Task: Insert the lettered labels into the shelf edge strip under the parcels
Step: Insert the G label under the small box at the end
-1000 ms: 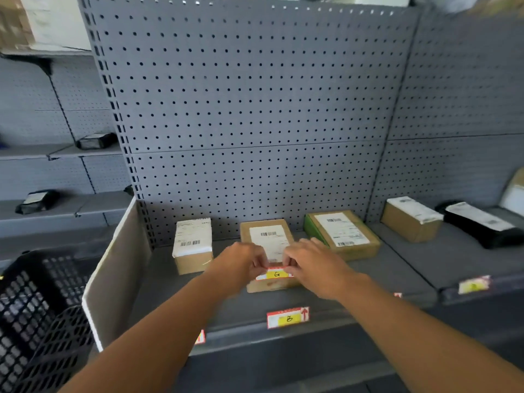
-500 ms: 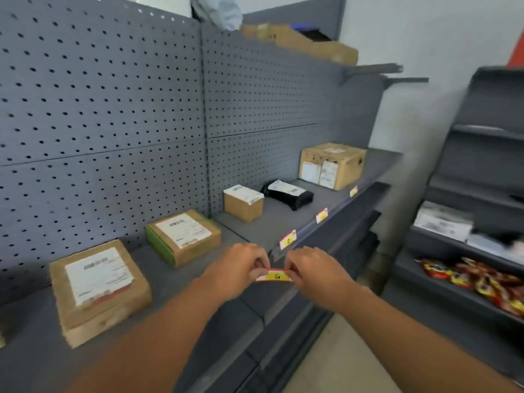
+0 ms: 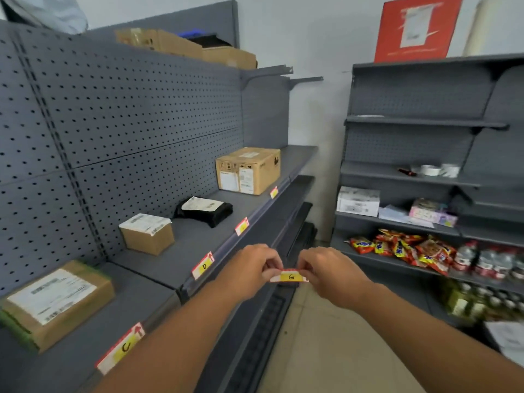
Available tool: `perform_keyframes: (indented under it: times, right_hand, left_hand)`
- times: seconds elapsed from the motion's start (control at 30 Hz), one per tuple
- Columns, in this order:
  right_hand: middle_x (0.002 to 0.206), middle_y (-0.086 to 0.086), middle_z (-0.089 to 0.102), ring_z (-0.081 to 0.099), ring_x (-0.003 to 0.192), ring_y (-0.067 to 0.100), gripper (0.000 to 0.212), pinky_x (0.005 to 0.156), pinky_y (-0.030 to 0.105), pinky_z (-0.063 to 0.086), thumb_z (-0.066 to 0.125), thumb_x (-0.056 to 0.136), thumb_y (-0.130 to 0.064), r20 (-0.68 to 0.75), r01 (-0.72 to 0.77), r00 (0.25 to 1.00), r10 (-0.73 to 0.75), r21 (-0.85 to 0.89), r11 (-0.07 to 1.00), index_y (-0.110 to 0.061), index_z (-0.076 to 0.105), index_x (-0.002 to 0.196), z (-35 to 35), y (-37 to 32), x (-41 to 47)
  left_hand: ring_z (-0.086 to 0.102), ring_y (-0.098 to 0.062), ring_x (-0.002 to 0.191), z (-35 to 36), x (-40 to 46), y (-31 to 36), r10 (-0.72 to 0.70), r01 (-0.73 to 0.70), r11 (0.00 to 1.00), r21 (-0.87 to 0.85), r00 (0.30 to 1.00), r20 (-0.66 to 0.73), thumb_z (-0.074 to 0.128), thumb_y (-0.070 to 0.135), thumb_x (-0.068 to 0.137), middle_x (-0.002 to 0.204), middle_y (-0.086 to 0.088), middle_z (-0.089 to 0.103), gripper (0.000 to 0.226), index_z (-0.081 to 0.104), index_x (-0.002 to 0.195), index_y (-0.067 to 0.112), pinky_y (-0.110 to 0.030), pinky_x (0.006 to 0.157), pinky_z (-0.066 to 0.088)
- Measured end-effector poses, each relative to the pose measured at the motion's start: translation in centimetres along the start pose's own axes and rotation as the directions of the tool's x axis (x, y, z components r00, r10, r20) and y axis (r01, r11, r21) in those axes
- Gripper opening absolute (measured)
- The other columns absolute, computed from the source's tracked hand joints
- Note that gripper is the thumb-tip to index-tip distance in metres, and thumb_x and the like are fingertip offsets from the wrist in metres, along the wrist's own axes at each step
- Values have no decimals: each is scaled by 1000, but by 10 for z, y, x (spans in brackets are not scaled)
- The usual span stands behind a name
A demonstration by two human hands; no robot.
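A small red, white and yellow label marked G [image 3: 289,276] is pinched between my left hand [image 3: 249,269] and my right hand [image 3: 329,272], held in the air in front of the grey shelf. The shelf edge strip [image 3: 226,245] carries a label marked C [image 3: 122,348], a label marked D [image 3: 203,265], and two more labels [image 3: 242,226] [image 3: 274,192] further along. Above them on the shelf lie a green-edged parcel [image 3: 54,302], a small brown box [image 3: 147,232], a black bag parcel [image 3: 204,209] and a large carton [image 3: 248,170].
A second grey shelving unit [image 3: 425,180] stands at the right with snack packets [image 3: 402,249], bottles [image 3: 487,262], boxes and tape rolls [image 3: 433,170]. Cartons [image 3: 184,48] sit on top of the pegboard unit. A tiled floor aisle [image 3: 326,350] runs between the units.
The view has swung right along the shelf, from the parcels above label B to the far end. Both hands still hold the G label between them.
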State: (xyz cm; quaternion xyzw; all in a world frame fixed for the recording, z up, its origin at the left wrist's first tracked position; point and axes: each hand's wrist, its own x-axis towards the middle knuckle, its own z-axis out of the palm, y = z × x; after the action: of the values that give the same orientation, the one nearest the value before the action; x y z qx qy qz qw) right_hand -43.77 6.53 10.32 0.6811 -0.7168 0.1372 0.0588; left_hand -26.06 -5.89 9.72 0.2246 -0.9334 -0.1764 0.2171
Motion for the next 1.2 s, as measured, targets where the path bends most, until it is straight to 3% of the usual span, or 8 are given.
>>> perform_keyframes:
  times: [0.1,0.23,0.67,0.9,1.2]
  right_hand:
    - [89,-11,58,53,81,11,9,74,29,45,56,98,-35,-7,-36,999,36,-8,999,-29,56,91,2,23,9]
    - [91,-10,58,53,83,10,8,79,32,49,54,99,-34,15,-68,998,68,-4,998,-30,56,94,10,52,24]
    - [94,-11,58,53,85,9,7,84,31,49,52,101,-36,52,-113,992,116,-59,992,-31,55,96,43,156,142]
    - [104,-7,62,57,95,14,11,91,33,46,52,101,-36,74,-130,988,135,-78,988,-26,58,104,44,215,215]
    - [99,-7,61,55,91,14,9,82,29,45,55,100,-37,78,-60,995,63,-40,997,-27,57,99,71,335,316]
  left_hand:
    - [61,-2,81,13,24,1,7,-7,1000,13,1000,28,74,24,89,90,12,62,5,72,93,27,-29,75,56]
    - [61,-2,80,28,59,-7,26,-27,1000,9,998,49,74,24,89,89,14,61,5,72,92,28,-31,75,57]
    - [61,2,80,72,217,-85,46,-43,998,-40,995,88,73,26,90,89,16,60,6,70,93,29,-19,72,54]
    - [60,2,81,86,310,-121,75,-73,997,-28,994,84,73,26,89,90,15,60,5,70,93,28,-23,75,56]
    - [60,2,82,126,437,-160,17,-16,1000,-13,997,80,73,23,89,92,14,60,7,71,96,25,-15,73,52]
